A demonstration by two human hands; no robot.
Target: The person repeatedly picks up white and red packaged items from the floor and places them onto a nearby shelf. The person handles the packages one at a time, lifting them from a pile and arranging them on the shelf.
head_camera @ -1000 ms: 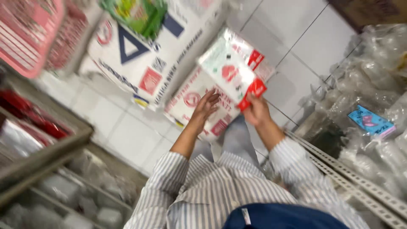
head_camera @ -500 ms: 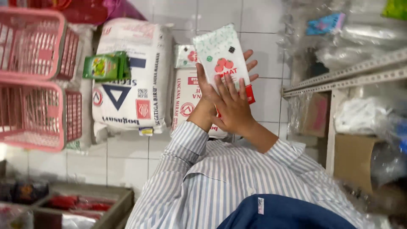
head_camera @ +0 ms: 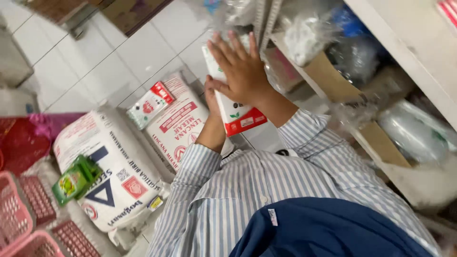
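You wear a long-sleeved shirt (head_camera: 266, 176) of white cloth with thin blue-grey stripes running along each arm. The left sleeve (head_camera: 190, 190) ends in a buttoned cuff at about 10 o'clock from the picture's centre, its stripes crossing those of the forearm. The right sleeve (head_camera: 314, 143) ends in a like cuff at about 2 o'clock, folded a little at the edge. A small pale button (head_camera: 261, 200) sits on the shirt front near 6 o'clock. Over the chest, at 5 o'clock, lies a dark blue garment (head_camera: 333, 228) with a small white label (head_camera: 273, 217) at its upper left edge. Your left hand (head_camera: 212, 95) and right hand (head_camera: 243, 71) are bare, with no rings or watch showing.
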